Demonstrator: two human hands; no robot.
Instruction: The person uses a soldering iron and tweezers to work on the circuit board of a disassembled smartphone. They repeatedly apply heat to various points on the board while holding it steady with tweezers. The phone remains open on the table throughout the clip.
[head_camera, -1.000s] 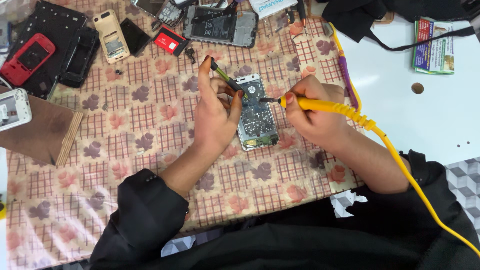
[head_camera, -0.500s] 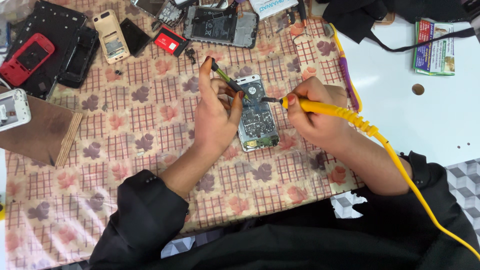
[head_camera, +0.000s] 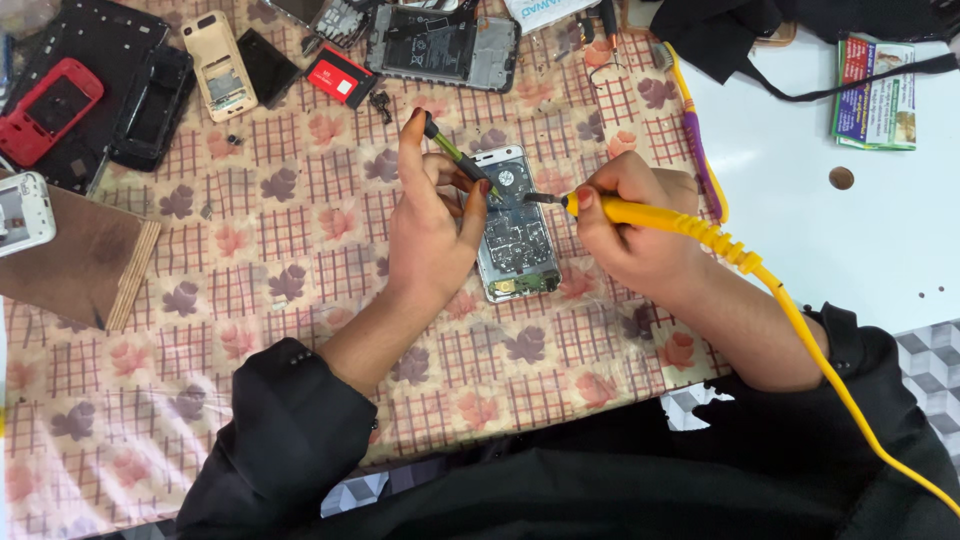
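An opened phone with its circuit board bare lies on the patterned cloth at the middle of the table. My left hand rests beside its left edge and grips a thin green-handled tool, whose tip touches the board's upper part. My right hand holds a yellow soldering iron. Its dark tip reaches the top of the board from the right. A yellow cord runs off it toward the lower right.
Several dismantled phones and parts lie along the far edge: a red phone, a black shell, a beige phone, a large open frame. A wooden board lies left. A white tabletop with a purple toothbrush is right.
Both hands keep their grips at the top of the board. The two tool tips have shifted only slightly.
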